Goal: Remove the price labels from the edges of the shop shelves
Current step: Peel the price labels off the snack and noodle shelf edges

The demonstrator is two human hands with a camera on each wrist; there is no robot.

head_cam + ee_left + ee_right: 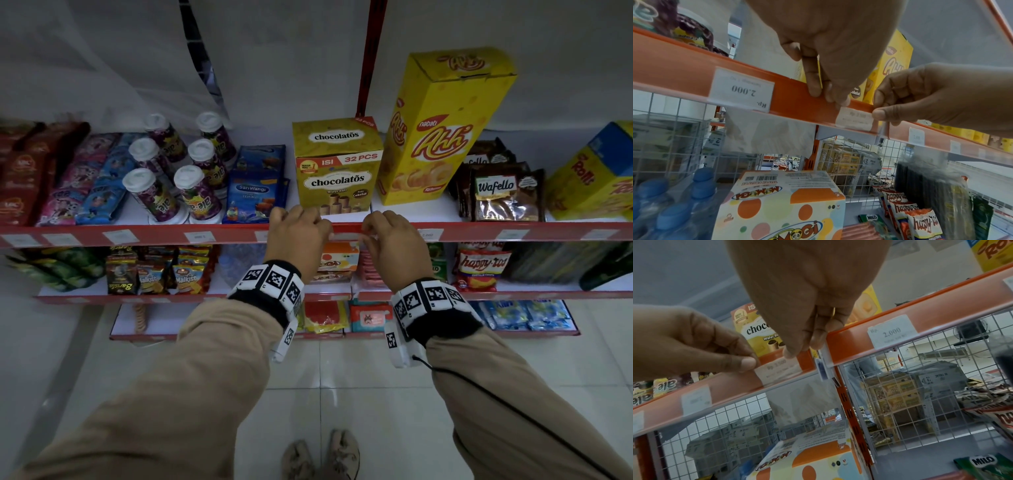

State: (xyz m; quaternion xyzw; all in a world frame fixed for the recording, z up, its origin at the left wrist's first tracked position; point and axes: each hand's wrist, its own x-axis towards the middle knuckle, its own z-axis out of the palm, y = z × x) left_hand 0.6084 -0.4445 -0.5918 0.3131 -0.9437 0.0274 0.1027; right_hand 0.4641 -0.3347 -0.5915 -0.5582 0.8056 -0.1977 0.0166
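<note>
The red shelf edge strip (222, 233) carries several white price labels. One price label (344, 236) sits between my hands, below the chocolatos box (337, 168). My left hand (327, 233) curls over the strip, with its thumb (748, 363) pinching the label's left end (779, 369). My right hand (368, 236) pinches the label's right end, its thumb (879, 113) lying on the label (855, 118). The label lies in the strip behind a clear cover. Other labels (199, 236) (512, 234) stay in the strip on both sides.
On the shelf top stand drink cups (195, 192), a tall yellow Nabati box (442, 126) and Wafello packs (507, 195). Below the strip lie a Momogi box (785, 206), snack bags (481, 267) and a wire grid back (920, 386). My feet are on the tiled floor (342, 411).
</note>
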